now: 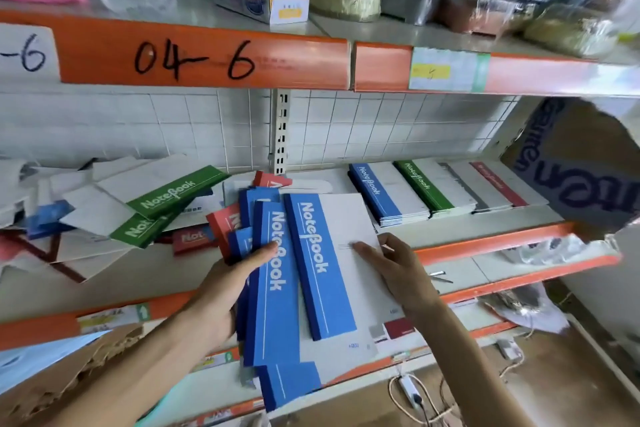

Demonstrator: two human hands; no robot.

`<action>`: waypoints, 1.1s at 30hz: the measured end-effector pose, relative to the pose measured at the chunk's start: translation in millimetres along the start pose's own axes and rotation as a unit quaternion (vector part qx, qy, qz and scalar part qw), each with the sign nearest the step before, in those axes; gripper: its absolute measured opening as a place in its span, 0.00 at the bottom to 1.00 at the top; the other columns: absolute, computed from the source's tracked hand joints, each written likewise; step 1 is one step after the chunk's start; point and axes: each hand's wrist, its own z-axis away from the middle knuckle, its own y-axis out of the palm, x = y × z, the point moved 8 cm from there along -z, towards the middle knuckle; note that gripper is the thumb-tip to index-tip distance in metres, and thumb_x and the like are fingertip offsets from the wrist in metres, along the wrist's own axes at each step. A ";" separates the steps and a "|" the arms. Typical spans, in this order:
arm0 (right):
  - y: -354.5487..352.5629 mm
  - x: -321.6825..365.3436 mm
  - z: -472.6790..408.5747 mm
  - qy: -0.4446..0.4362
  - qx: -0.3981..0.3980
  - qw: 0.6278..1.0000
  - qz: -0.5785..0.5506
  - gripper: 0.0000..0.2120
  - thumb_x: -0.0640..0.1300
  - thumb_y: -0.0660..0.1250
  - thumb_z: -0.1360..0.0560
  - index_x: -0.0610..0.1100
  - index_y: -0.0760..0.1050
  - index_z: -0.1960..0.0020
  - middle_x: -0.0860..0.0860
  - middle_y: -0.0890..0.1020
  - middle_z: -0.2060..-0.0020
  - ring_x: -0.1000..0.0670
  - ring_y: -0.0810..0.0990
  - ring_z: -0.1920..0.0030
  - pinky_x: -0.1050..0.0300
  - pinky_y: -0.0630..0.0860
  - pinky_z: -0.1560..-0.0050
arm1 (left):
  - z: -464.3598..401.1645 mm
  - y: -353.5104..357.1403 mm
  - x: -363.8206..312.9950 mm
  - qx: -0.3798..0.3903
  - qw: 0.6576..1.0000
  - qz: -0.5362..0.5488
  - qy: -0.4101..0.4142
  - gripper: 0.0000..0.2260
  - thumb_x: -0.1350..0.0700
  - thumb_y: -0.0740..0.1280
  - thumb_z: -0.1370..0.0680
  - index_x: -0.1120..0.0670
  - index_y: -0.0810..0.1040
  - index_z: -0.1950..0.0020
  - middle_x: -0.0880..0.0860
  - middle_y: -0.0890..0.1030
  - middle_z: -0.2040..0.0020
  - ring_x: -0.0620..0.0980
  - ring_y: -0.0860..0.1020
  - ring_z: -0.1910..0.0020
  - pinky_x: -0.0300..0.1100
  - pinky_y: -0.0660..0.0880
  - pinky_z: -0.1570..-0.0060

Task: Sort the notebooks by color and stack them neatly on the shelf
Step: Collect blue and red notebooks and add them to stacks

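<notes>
Head view. The left hand [221, 284] is reaching in from the lower left, gripping a fanned bundle of blue-spined, white-covered notebooks [277, 288], thumb lying across the covers and fingers curled underneath. The right hand [394, 267] is coming in from the lower right, fingers straight and pressing flat on the white cover of the topmost blue-spined notebook [325, 253]. The bundle is hanging in front of the orange-edged metal shelf [485, 246], overlapping its front lip. Behind it, loose green-spined notebooks [166, 204] and red-spined notebooks [221, 222] are lying tilted in a jumble on the shelf's left half. On the right half, sorted stacks are sitting side by side: a blue stack [384, 194], a green stack [429, 187] and a red stack [498, 187]. A torn cardboard box [575, 166] is crowding the shelf's right end.
</notes>
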 end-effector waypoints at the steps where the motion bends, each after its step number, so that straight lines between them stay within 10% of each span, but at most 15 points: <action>1: -8.1 1.6 -9.1 -0.005 -0.013 1.000 0.006 0.11 0.49 0.76 0.27 0.46 0.77 0.60 0.41 0.83 0.62 0.45 0.78 0.64 0.51 0.72 0.64 | -8.7 1.7 1.1 -0.015 1.000 0.005 -0.018 0.18 0.50 0.72 0.26 0.56 0.77 0.39 0.59 0.82 0.44 0.58 0.81 0.45 0.55 0.76 0.44; 14: -102.2 -0.8 -136.4 0.038 -0.086 0.981 0.169 0.04 0.42 0.65 0.19 0.45 0.78 0.52 0.48 0.80 0.67 0.49 0.75 0.69 0.61 0.71 0.71 | -97.2 40.6 -14.5 0.002 0.999 0.014 -0.046 0.15 0.50 0.76 0.33 0.52 0.81 0.49 0.54 0.86 0.56 0.57 0.83 0.54 0.53 0.77 0.52; 18: -128.2 17.3 -177.3 0.004 -0.131 0.972 0.196 0.05 0.38 0.65 0.20 0.46 0.78 0.49 0.49 0.77 0.67 0.53 0.73 0.72 0.65 0.68 0.77 | -107.1 47.3 -16.3 -0.025 0.999 0.010 -0.042 0.21 0.47 0.78 0.38 0.52 0.82 0.48 0.55 0.86 0.53 0.58 0.82 0.50 0.60 0.73 0.40; 23: -153.1 17.2 -238.2 -0.001 -0.132 0.957 0.258 0.08 0.40 0.64 0.22 0.49 0.78 0.46 0.41 0.83 0.51 0.41 0.80 0.56 0.48 0.79 0.56 | -107.8 55.4 -13.2 -0.077 0.997 0.015 -0.022 0.17 0.48 0.76 0.33 0.50 0.82 0.46 0.52 0.86 0.54 0.55 0.83 0.52 0.51 0.76 0.50; 29: -165.3 19.2 -274.4 -0.031 -0.107 0.913 0.391 0.16 0.48 0.65 0.26 0.43 0.80 0.41 0.40 0.84 0.50 0.39 0.79 0.51 0.55 0.73 0.58 | -89.5 67.0 -11.3 -0.131 0.991 0.035 0.020 0.05 0.52 0.73 0.28 0.50 0.78 0.56 0.43 0.82 0.73 0.46 0.77 0.63 0.39 0.67 0.65; 33: -161.1 23.5 -276.1 -0.098 -0.093 0.863 0.486 0.17 0.46 0.72 0.26 0.40 0.78 0.39 0.39 0.80 0.44 0.37 0.79 0.47 0.51 0.74 0.52 | -84.6 72.4 4.9 -0.154 0.987 0.050 -0.006 0.11 0.49 0.74 0.30 0.51 0.82 0.51 0.52 0.86 0.60 0.54 0.83 0.58 0.46 0.77 0.56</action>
